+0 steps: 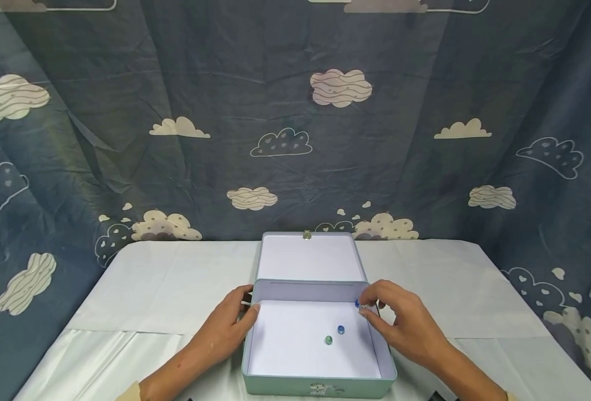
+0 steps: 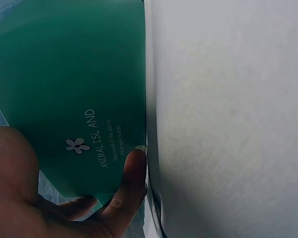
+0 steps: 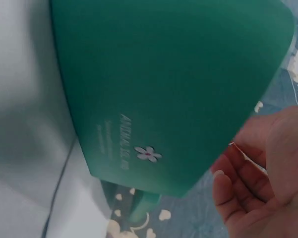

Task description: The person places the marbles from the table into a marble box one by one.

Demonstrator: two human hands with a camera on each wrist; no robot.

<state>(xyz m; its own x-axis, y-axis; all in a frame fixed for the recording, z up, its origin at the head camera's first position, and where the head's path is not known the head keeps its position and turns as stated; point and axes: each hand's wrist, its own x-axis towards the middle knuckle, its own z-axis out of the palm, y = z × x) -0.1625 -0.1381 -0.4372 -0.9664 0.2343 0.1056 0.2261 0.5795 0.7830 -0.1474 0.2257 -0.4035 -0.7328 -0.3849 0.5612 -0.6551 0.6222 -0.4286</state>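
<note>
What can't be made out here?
Head view: whether the right hand holds the blue bead nearest it; its fingers partly cover the spot.
Head view: the black item at bottom right, cut off by the frame.
Wrist views: the inside of the box, hidden by its walls.

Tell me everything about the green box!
The green box looks like metal, pale inside, with a flower and "ANIMAL ISLAND" printed on its left side. It sits on a white cloth, its lid folded back, a golden clasp on the lid's far edge. A green marble and a blue marble lie inside. The left hand grips its left wall; I can't tell whether the right hand touches it.
</note>
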